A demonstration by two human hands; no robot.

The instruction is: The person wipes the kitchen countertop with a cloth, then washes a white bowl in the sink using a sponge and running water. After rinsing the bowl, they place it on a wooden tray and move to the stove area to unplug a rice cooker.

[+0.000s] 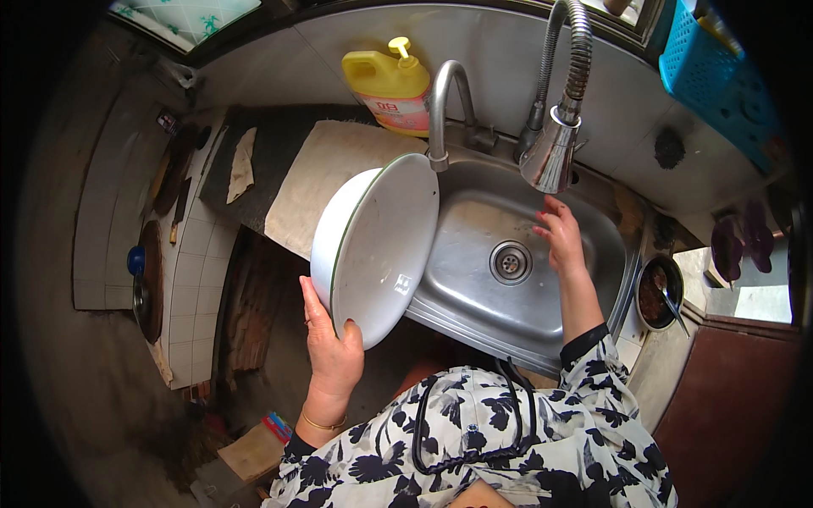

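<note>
My left hand (pixel 333 343) grips the near rim of a white enamel basin (pixel 387 254) with a green edge. The basin is tilted on its side at the left of a stainless steel sink (pixel 470 305), its hollow facing right, and it looks empty. Over the sink, my right hand (pixel 562 235) is raised with its fingers apart and nothing in it. Just above those fingers hangs the chrome spray head (pixel 551 152) of a coiled-neck faucet. Left of it, a curved steel tap (pixel 438 114) ends close to the basin's far rim. The drain (pixel 510 261) is uncovered.
A yellow pump jug (pixel 394 89) stands behind the sink's left side. Beside the basin lies a beige mat (pixel 317 178) on the dark counter. A bowl (pixel 659 292) with a spoon sits right of the sink. A blue plastic basket (pixel 705 63) hangs on the wall.
</note>
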